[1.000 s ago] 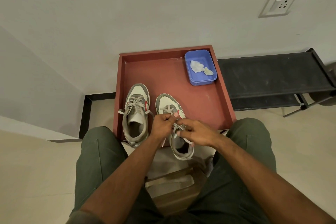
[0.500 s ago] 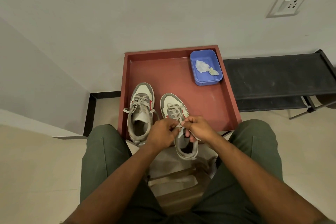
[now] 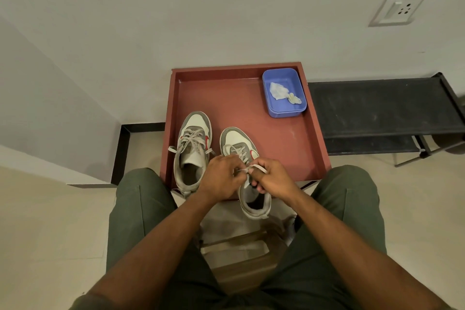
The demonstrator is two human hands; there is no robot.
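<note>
Two grey and white sneakers stand side by side at the near edge of a red-brown tray. The left sneaker is untouched, its laces loose. The right sneaker lies under my hands, its heel sticking out over the tray's front edge. My left hand and my right hand meet over its tongue. Each pinches a part of the pale shoelace, which runs stretched between them.
A blue plastic tub with crumpled white paper sits in the tray's far right corner. A low black bench stands to the right against the wall. My knees in green trousers flank the tray. A wall socket is up right.
My hands have slid slightly toward me along the right sneaker and now pull the lace taut between them. The view has shifted a little.
</note>
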